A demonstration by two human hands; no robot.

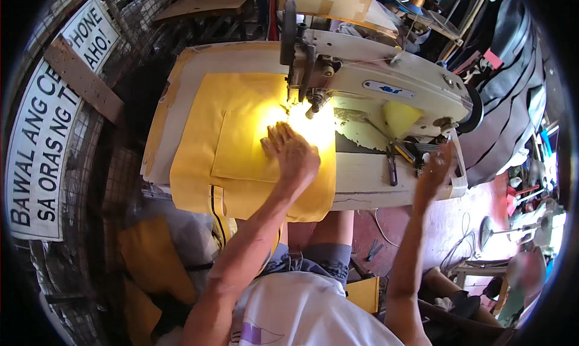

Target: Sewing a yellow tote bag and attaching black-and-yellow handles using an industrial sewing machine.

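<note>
Left hand, mid-frame, fingers spread, gripping nothing, should press yellow fabric flat; right hand, mid-right: grip unclear.

Left hand is palm-down on a big yellow sheet near the glare under the sewing machine, right hand is kinda blurry near some hand tools on the worktop.

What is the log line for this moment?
left hand: on yellow fabric | right hand: blurred, near hand tools | sewing machine: brightly lit underneath
</note>
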